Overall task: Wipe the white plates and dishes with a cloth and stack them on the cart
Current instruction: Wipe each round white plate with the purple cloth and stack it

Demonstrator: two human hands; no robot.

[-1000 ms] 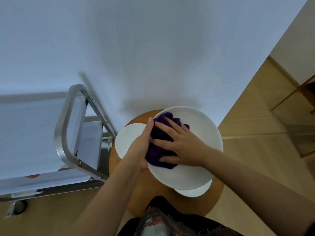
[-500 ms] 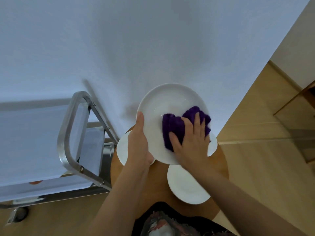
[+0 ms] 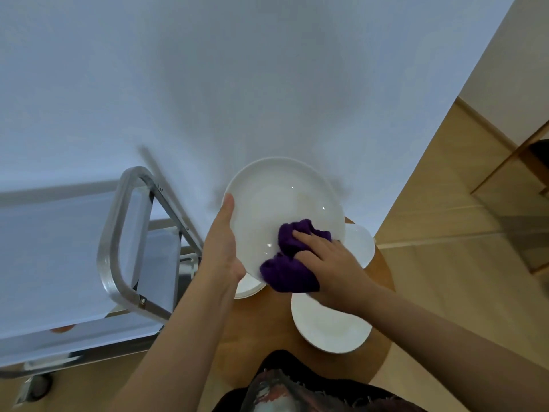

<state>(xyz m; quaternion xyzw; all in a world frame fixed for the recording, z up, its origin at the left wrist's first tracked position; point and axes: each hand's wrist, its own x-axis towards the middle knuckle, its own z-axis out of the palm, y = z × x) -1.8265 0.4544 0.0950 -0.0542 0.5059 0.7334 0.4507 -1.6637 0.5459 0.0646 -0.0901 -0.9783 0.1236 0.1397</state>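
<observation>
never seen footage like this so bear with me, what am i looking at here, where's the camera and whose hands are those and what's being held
There is no machine here: a person wears one wide-angle camera on the head, looking down at their own bare arms. The left hand grips the edge of a large white round plate, lifted and tilted. The right hand presses a bunched purple cloth against the plate's lower edge to wipe it. Below is a round wooden table carrying more white dishes. To the left stands a metal cart with a looped handle, where wiped plates are to be stacked.
</observation>
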